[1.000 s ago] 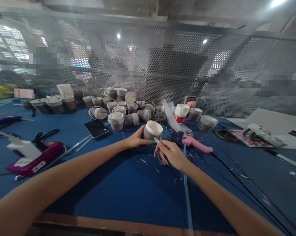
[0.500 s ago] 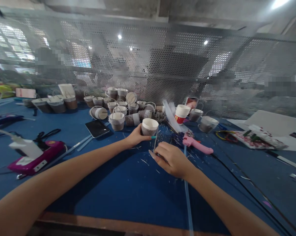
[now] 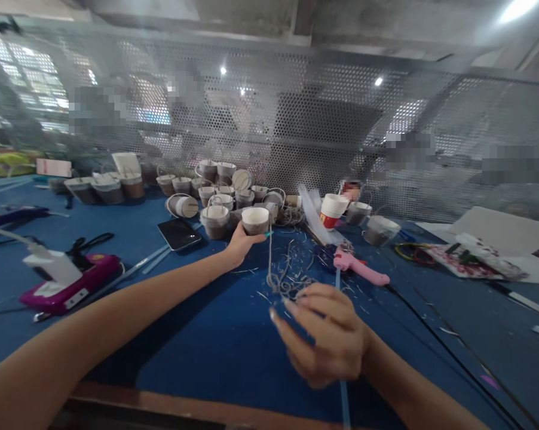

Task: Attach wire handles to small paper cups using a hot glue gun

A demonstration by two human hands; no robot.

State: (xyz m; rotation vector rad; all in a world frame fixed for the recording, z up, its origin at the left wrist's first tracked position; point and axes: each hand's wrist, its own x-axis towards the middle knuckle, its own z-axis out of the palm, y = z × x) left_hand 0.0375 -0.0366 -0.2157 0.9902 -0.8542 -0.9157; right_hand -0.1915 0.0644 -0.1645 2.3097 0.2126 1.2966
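My left hand point(image 3: 241, 245) is closed around a paper cup point(image 3: 255, 223) with a grey-brown wrapped side and a white inside, held a little above the table. From the cup's right side a thin grey twine point(image 3: 270, 254) hangs down and ends in loose curls on the blue tabletop. Just in front of those curls is my right hand point(image 3: 325, 334), fingers apart and slightly blurred, with nothing plainly held in them. A pink hot glue gun point(image 3: 361, 267) lies to the right of the twine.
Several wrapped cups with handles point(image 3: 216, 221) crowd the back. White paper cups point(image 3: 333, 210) stand stacked behind the glue gun. A phone point(image 3: 178, 234) and a purple power strip point(image 3: 70, 286) lie left. The glue gun's black cord point(image 3: 424, 316) crosses the right side.
My right hand has let go of the twine and moved back toward me, its fingers spreading. The twine now falls loosely in curls. My left hand has shifted the cup slightly left and away.
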